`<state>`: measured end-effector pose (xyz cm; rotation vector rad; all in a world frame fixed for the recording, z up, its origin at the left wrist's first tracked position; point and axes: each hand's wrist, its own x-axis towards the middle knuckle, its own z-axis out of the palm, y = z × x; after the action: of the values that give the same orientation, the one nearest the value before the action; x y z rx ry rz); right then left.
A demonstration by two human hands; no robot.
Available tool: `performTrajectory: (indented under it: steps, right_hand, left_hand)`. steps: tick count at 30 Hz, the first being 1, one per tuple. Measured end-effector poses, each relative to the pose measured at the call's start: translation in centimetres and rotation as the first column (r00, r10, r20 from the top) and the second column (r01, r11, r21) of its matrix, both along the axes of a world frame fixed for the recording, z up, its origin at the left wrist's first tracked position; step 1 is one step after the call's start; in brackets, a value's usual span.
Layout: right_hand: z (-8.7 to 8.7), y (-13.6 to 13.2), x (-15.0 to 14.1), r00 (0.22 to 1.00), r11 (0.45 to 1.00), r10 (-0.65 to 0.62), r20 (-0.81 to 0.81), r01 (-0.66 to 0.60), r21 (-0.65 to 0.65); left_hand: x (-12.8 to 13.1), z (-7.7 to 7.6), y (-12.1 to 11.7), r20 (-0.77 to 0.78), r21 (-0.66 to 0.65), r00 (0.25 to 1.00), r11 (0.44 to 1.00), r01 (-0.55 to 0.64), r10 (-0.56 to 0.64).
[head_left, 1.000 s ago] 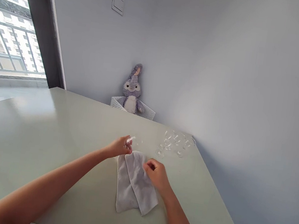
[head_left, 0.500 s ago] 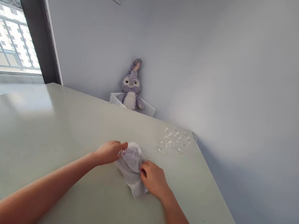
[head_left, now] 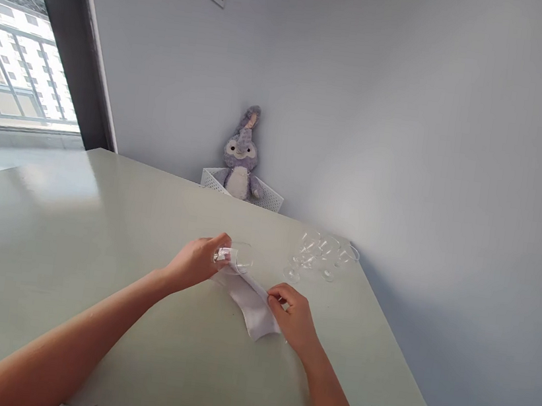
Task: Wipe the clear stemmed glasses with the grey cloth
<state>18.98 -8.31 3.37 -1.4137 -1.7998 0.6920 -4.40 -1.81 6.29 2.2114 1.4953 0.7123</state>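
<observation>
Pale cloth (head_left: 257, 309) bunched narrower; left fingers (head_left: 220, 243) grasping clear, sideways glass (head_left: 242, 259), right fingers (head_left: 284, 290) pinching cloth edge.

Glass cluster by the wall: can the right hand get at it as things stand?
Probably yes. The right hand is just on the near side of the glasses, with only bare tabletop between. It's pinching the cloth, though, so it would likely have to let go first.

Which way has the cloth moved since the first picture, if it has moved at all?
Yes, away from the person: the near end of the cloth is now farther from the near edge of the table.
</observation>
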Motion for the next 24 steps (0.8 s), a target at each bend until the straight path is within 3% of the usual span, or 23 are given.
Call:
performTrajectory:
  steps: [4,7,10,13,14,16,19,21,24]
  right_hand:
    - [1.0,-0.3,0.4,0.984,0.993,0.02,-0.177,-0.039,-0.107]
    - [1.9,-0.6,1.0,0.969,0.969,0.076,-0.236,-0.128,-0.21]
    - [2.4,-0.9,1.5,0.949,0.895,0.241,-0.203,-0.298,-0.331]
    - [2.4,-1.1,1.2,0.887,0.79,0.409,-0.212,-0.461,-0.404]
    - [2.1,-1.2,0.9,0.883,0.786,0.418,-0.212,-0.469,-0.402]
    - [1.4,-1.3,-0.1,0.919,0.846,0.368,-0.142,-0.394,-0.358]
    - [0.0,-1.7,-2.0,0.971,0.963,0.214,0.11,-0.191,-0.188]
    - [-1.1,-1.9,-3.0,0.951,0.993,0.118,0.286,-0.108,-0.051]
    - [-2.7,-1.5,-3.7,0.878,0.991,-0.032,0.477,-0.036,0.131]
  left_hand:
    - [-0.5,2.1,-0.8,-0.013,0.002,0.999,0.999,0.038,-0.038]
    - [-1.4,2.7,-1.2,-0.081,-0.129,0.971,0.968,0.214,-0.226]
    - [-2.1,2.7,-1.4,-0.101,-0.198,0.923,0.916,0.348,-0.372]
    - [-2.4,2.9,-1.4,-0.099,-0.215,0.919,0.91,0.354,-0.381]
    - [-2.3,3.0,-1.4,-0.09,-0.217,0.928,0.917,0.336,-0.361]
    - [-2.2,3.2,-1.3,-0.063,-0.206,0.953,0.938,0.277,-0.296]
    - [-1.7,3.6,-1.1,-0.022,-0.161,0.979,0.967,0.196,-0.202]
    - [-1.4,3.8,-1.2,-0.016,-0.122,0.982,0.975,0.184,-0.187]
    - [-1.0,4.4,-1.6,-0.015,-0.092,0.979,0.975,0.201,-0.203]
